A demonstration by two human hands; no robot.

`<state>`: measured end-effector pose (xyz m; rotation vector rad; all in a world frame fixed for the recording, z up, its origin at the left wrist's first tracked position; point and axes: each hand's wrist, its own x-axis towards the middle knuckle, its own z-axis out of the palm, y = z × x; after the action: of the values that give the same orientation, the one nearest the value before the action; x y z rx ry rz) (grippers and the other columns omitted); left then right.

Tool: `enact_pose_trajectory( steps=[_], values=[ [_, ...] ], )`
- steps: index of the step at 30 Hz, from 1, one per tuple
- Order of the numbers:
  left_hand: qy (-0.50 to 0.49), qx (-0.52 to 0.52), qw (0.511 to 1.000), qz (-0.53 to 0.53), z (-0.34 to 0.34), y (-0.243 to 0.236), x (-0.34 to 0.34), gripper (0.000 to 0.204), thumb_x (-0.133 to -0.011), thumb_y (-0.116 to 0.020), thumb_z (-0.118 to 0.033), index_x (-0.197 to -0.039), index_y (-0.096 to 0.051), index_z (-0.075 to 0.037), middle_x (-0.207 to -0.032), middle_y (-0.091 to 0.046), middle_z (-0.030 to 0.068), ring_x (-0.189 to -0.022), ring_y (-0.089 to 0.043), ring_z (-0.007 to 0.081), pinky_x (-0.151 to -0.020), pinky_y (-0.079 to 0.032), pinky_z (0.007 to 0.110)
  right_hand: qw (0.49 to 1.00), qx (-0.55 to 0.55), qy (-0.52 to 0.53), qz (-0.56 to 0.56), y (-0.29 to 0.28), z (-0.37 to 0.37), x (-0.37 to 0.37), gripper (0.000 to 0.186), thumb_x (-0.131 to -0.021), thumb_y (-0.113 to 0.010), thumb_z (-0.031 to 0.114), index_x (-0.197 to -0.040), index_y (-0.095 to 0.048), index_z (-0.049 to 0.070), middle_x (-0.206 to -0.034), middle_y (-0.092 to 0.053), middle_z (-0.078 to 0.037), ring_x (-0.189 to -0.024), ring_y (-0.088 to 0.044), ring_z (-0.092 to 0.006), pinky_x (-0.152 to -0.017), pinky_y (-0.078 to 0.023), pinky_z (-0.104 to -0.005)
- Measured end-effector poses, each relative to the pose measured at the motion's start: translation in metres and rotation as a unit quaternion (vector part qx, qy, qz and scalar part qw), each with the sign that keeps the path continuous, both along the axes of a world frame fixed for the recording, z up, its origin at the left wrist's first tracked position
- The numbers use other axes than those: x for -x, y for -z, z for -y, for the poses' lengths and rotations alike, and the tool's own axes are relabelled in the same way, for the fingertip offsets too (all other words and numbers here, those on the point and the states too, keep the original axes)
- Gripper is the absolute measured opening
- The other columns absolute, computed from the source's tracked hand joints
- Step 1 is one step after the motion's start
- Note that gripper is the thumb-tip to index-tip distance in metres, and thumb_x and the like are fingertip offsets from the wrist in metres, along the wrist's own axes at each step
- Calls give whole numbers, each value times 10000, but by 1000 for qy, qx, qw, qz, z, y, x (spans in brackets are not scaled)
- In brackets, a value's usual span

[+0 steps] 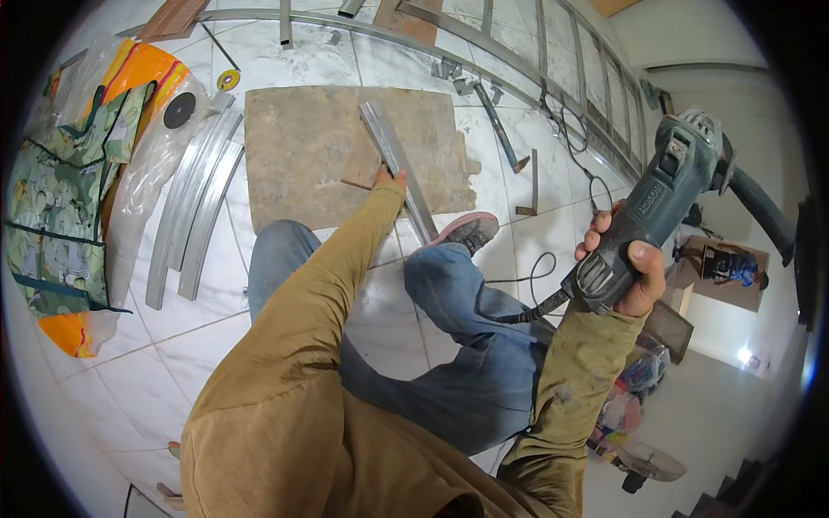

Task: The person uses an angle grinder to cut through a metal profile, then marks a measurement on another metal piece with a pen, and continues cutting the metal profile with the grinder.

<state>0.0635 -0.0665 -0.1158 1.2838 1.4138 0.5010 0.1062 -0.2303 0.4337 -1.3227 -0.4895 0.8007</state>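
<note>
Grey metal channel [399,168] lying across a brown board [319,155] at twelve o'clock, my left hand [389,180] pressing on it, grip hidden, I cannot tell, my right hand [623,268] at three o'clock clenched around an angle grinder [665,198] held aloft, curved metal strips [194,207] at ten o'clock.

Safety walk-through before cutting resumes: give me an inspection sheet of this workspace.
Surface: white tiled floor, dusty; brown board lies on it.
Job's things: metal channel on the board; angle grinder raised.
Clutter: curved metal strips, plastic bags, loose discs, metal offcuts.
Hands: left hand rests on the channel; right hand grips the grinder.
Cables: grinder cord loops beside the shoe.
Surroundings: metal frame lies on the floor.
</note>
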Motion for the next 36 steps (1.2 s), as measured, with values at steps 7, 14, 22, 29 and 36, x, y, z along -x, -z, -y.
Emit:
enact_pose_trajectory(
  steps=[7, 14, 22, 29, 36],
  values=[
    [193, -34, 968, -158, -15, -97, 52, 762, -801, -764, -318, -1441, -461, -37, -1402, -532, 238, -1278, -531, 392, -1066, -432, 446, 999, 23, -10, 20, 0, -11, 4, 609, -739, -601, 203, -1252, -470, -97, -981, -618, -214, -782, -669, -306, -668, -609, -437],
    [267, -196, 923, -197, -77, -112, 107, 845, -712, -786, -206, -1457, -405, -89, -1439, -459, 159, -1315, -461, 344, -1060, -383, 573, 999, 35, -10, -20, 10, -24, 9, 608, -731, -613, 210, -1239, -499, -104, -970, -622, -220, -763, -670, -311, -655, -610, -437],
    [222, -338, 911, -75, -90, -102, 113, 684, -802, -727, -161, -1429, -470, -62, -1463, -471, 186, -1337, -470, 323, -1082, -405, 499, 963, 229, -122, 70, 65, -85, -39, 392, -697, -654, 189, -978, -639, -85, -767, -666, -163, -633, -661, -247, -605, -571, -357],
    [7, 278, 790, 546, -21, -208, 88, 748, -1026, -403, -609, -1405, -473, 33, -1289, -618, 198, -1091, -653, 287, -976, -519, 420, 922, 205, -301, -131, 239, -134, -21, 328, -704, -699, 103, -984, -646, -59, -818, -691, -159, -641, -677, -251, -611, -564, -361],
    [-9, 179, 933, 311, -39, -128, 156, 629, -964, -653, -426, -1396, -483, -1, -1372, -567, 209, -1182, -601, 320, -1039, -476, 429, 862, 227, -371, -260, 303, -130, 7, 288, -715, -744, 117, -941, -652, -36, -799, -692, -144, -636, -685, -254, -591, -570, -362]
  ],
)
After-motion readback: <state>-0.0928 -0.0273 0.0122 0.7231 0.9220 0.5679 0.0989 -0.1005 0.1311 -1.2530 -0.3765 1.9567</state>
